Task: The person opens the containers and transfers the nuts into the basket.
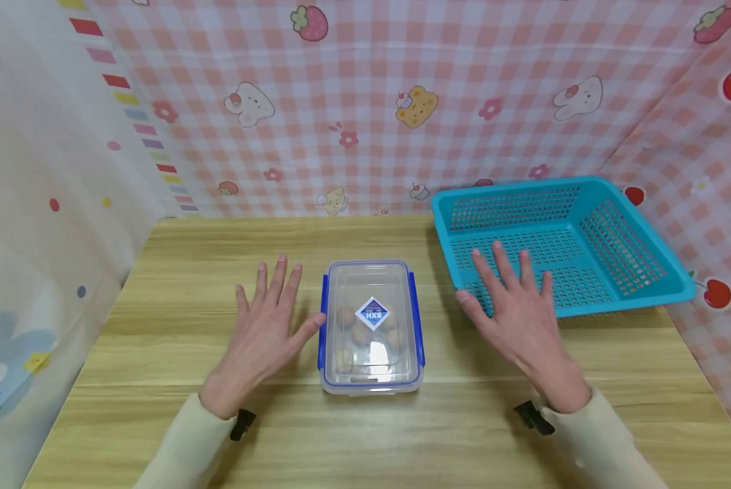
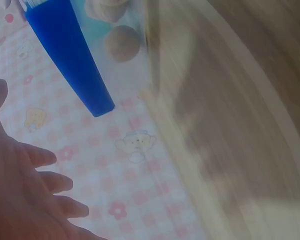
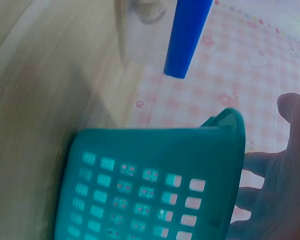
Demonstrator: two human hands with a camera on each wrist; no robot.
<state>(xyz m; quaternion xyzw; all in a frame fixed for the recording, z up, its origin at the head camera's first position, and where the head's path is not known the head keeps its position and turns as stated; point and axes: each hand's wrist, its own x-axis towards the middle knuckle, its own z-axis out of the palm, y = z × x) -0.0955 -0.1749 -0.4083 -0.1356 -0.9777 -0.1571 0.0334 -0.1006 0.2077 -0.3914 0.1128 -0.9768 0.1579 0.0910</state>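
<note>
- Left hand (image 1: 258,336): on my feed its fingers are straight and spread, back of the hand up. It is just left of the clear box (image 1: 373,282), and the left wrist view shows me a gap between thumb and blue latch (image 1: 323,322).
- Right hand (image 1: 521,326): fingers also straight and fanned, at the near left corner of the turquoise basket (image 1: 515,209). The rim hides part of the fingers in the right wrist view, so I cannot tell whether they touch it.
- Both sleeves (image 1: 188,441) are pale; I see a dark piece (image 1: 242,424) at each wrist.
- The clear box sits between the hands, lid on, with a diamond label (image 1: 373,313) on top and round tan items (image 1: 361,334) inside.
- The basket stands to the far right on the wooden table (image 1: 176,305).
- Beyond, I have pink checked cloth (image 1: 341,68) along the far and right sides, and white dotted cloth (image 1: 35,156) at left.
</note>
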